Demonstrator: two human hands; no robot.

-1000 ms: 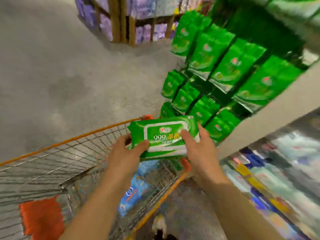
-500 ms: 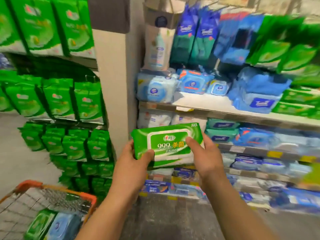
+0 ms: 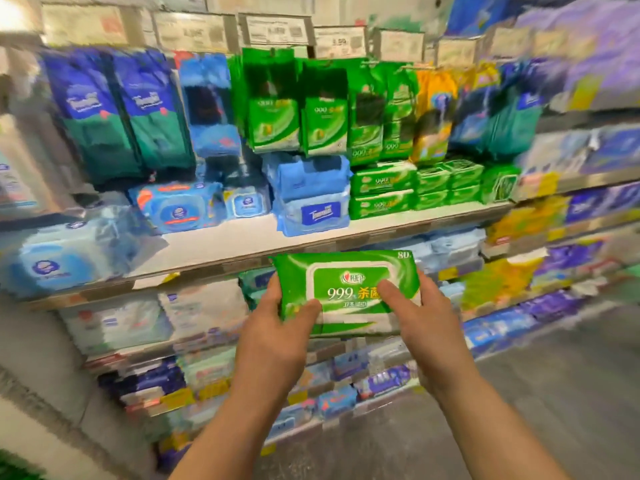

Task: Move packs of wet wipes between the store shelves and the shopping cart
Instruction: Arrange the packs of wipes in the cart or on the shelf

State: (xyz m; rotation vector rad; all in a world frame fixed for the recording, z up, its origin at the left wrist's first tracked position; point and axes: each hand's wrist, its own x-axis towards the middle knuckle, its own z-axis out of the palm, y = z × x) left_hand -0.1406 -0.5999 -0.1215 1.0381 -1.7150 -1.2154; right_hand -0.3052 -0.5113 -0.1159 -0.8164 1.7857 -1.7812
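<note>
**Green wipes pack held in both hands before the shelf front**

Nearest the camera, two bare forearms rise from the bottom edge of the view. The left hand (image 3: 273, 336) grips the left end of the green wipes pack (image 3: 346, 289), thumb curled over the face of the pack at its lower left corner, the other fingers hidden behind it. The right hand (image 3: 424, 327) holds the right end, thumb laid across the label near the printed "999", remaining fingers wrapped behind the right edge. The pack is held flat-faced toward the camera, level, in the air, touching no shelf. Its top edge lies just below the front lip of the white shelf board (image 3: 221, 244) as seen from the head view; how far it stands out from the shelving cannot be told.

On that shelf board, toward the right end, stacked green packs (image 3: 381, 190) of the same colouring sit in two layers, with smaller green packs (image 3: 446, 185) just beside them. A stack of blue packs (image 3: 311, 202) stands near the middle of the board, touching the green stack on its left side. Further left lies a blue pack with an orange-trimmed lid (image 3: 178, 209); the board's front left portion is bare.

Behind and above, hanging green bags (image 3: 298, 109) and blue-and-teal bags (image 3: 117, 112) fill the back of the shelf, under a row of price tags (image 3: 277, 29) too blurred to read. The lower shelves hold pale and purple packs, badly blurred.
</note>
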